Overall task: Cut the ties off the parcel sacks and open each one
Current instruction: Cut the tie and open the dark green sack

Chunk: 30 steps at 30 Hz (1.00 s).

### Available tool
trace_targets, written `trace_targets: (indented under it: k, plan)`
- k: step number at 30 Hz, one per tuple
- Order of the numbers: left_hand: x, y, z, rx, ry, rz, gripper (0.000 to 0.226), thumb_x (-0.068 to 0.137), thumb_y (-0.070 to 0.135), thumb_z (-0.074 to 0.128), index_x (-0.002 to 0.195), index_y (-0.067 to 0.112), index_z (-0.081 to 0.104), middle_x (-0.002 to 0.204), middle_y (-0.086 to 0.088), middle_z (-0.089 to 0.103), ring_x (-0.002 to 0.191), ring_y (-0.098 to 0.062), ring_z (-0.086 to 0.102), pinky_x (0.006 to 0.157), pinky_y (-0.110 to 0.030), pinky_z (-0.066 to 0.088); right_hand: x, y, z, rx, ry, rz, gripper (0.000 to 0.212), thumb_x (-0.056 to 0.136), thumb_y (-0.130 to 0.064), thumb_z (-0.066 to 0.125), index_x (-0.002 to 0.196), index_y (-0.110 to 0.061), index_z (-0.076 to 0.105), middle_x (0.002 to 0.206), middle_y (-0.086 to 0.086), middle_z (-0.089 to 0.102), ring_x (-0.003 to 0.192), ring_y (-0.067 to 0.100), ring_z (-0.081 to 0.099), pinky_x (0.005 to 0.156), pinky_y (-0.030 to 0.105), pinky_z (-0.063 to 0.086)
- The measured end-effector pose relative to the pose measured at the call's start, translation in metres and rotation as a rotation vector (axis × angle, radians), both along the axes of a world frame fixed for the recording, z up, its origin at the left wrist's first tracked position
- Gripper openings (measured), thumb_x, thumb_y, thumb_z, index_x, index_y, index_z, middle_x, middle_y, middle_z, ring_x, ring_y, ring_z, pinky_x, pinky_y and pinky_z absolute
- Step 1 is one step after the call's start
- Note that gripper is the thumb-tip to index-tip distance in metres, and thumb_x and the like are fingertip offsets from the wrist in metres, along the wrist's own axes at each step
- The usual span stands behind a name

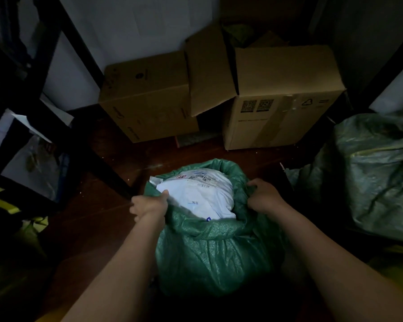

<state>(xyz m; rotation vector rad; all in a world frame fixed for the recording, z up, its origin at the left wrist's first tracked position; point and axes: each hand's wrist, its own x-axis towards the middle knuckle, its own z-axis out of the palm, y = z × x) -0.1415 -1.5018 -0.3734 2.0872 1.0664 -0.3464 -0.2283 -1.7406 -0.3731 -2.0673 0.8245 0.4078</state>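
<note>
While both hands hold its rolled mouth apart, the green sack [209,247] stands on the wooden floor [98,219] at the lower centre of view, already untied and wide open. White parcels [200,194] with printed labels fill it to the brim. The left hand [149,204], at the sack's 9 o'clock, has its grip curled round the rim; the right hand [264,196], at 3 o'clock, bunches the rim fabric in a closed grip. This looks like the opening step, nearly finished for this sack. At 3 o'clock lies a second sack [377,173], paler green and seemingly closed; the next move probably calls for letting go and finding its tie. Cardboard boxes [277,101] stand at 12 o'clock, against the wall.
</note>
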Motion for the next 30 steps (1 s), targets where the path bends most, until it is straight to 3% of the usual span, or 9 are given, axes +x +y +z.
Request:
trace_targets:
  k: [5,9,14,17,19,21,23,26,30]
  plan:
    - [-0.003,-0.004,-0.004,-0.296,-0.101,0.102,0.045,0.082,0.014,0.075,0.116,-0.008,0.054,0.097,-0.017,0.062,0.081,-0.032,0.062,0.075,-0.037,0.051,0.000,0.001,-0.003,0.141,-0.005,-0.083,0.029,0.081,-0.018,0.065,0.108,-0.013,0.068,0.111,0.012,0.068,0.096,0.025,0.065,0.084,0.031,0.054]
    - [-0.004,-0.016,0.013,-0.519,-0.119,0.102,0.025,0.094,0.008,0.058,0.116,-0.003,0.053,0.119,-0.023,0.060,0.103,-0.035,0.062,0.079,-0.038,0.050,-0.002,0.001,-0.007,0.293,-0.031,-0.267,0.040,0.083,-0.022,0.072,0.119,-0.005,0.066,0.116,0.017,0.067,0.103,0.030,0.065,0.091,0.041,0.054]
    - [-0.004,-0.026,0.056,-0.993,-0.094,0.234,0.029,0.099,0.017,0.046,0.124,0.004,0.057,0.116,-0.018,0.063,0.093,-0.035,0.063,0.069,-0.052,0.048,0.002,-0.006,0.001,0.257,-0.094,-0.347,0.025,0.090,-0.004,0.057,0.111,0.006,0.065,0.109,0.020,0.067,0.085,0.027,0.064,0.080,0.036,0.051]
    - [0.003,-0.013,0.081,-1.109,-0.145,0.206,0.029,0.100,0.018,0.038,0.111,0.009,0.064,0.108,-0.020,0.068,0.094,-0.034,0.065,0.064,-0.050,0.048,0.010,-0.010,0.014,0.563,-0.274,-0.464,0.023,0.093,-0.004,0.054,0.112,-0.003,0.067,0.106,0.019,0.070,0.085,0.028,0.067,0.082,0.036,0.052]
    - [0.006,0.003,0.088,-1.093,-0.163,0.109,0.031,0.099,0.014,0.034,0.106,0.009,0.064,0.104,-0.017,0.069,0.094,-0.033,0.064,0.067,-0.049,0.048,0.014,-0.009,0.018,0.676,-0.329,-0.466,0.027,0.095,-0.006,0.052,0.119,-0.006,0.064,0.111,0.016,0.070,0.097,0.029,0.067,0.090,0.039,0.053]
    - [0.002,0.015,0.085,-0.943,-0.106,-0.011,0.028,0.099,0.009,0.034,0.106,0.005,0.060,0.103,-0.018,0.065,0.091,-0.032,0.062,0.072,-0.046,0.049,0.013,-0.005,0.018,0.585,-0.297,-0.419,0.033,0.096,-0.007,0.054,0.128,-0.007,0.059,0.119,0.011,0.066,0.103,0.025,0.064,0.094,0.039,0.051]
    - [-0.002,0.024,0.071,-0.708,-0.075,-0.049,0.021,0.099,0.007,0.038,0.098,0.002,0.059,0.101,-0.020,0.061,0.085,-0.031,0.058,0.079,-0.043,0.052,0.010,0.002,0.018,0.480,-0.239,-0.382,0.035,0.095,-0.007,0.057,0.130,-0.010,0.057,0.106,0.000,0.063,0.087,0.011,0.060,0.074,0.027,0.049]
    - [0.003,0.033,0.055,-0.509,-0.080,-0.080,0.021,0.097,0.001,0.042,0.081,0.005,0.054,0.086,-0.016,0.057,0.068,-0.025,0.053,0.058,-0.033,0.050,0.010,0.007,0.013,0.408,-0.233,-0.383,0.035,0.093,-0.005,0.060,0.128,-0.009,0.059,0.102,0.001,0.056,0.087,0.011,0.055,0.075,0.022,0.042]
    - [0.014,0.027,0.055,-0.480,-0.156,-0.026,0.017,0.087,0.001,0.049,0.101,0.008,0.057,0.080,-0.010,0.056,0.061,-0.019,0.052,0.035,-0.014,0.041,0.011,0.001,0.015,0.351,-0.231,-0.366,0.023,0.089,0.002,0.060,0.100,-0.017,0.068,0.096,0.002,0.061,0.074,0.006,0.055,0.054,0.014,0.043]
